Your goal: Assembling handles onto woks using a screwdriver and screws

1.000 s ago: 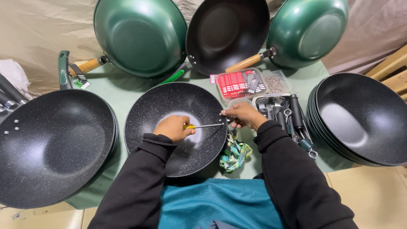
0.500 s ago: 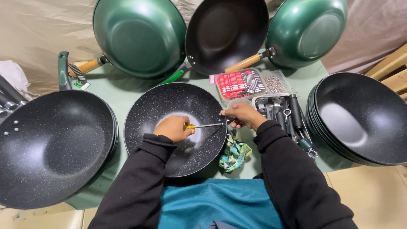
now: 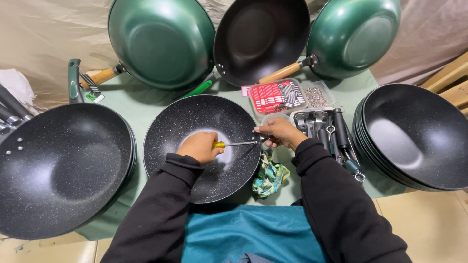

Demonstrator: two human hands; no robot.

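A yellow-handled screwdriver (image 3: pixel 233 144), gripped in the closed left hand (image 3: pixel 199 147), is driven toward three o'clock of the speckled black wok (image 3: pixel 195 122), where right-hand (image 3: pixel 280 132) fingers pinch an unfinished handle fastening.

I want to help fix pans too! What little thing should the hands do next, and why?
Probably turn the screwdriver. The left hand grips its yellow handle, the tip sits at the rim of the speckled pan, and the right hand steadies that spot from outside, so the screw there likely needs tightening.
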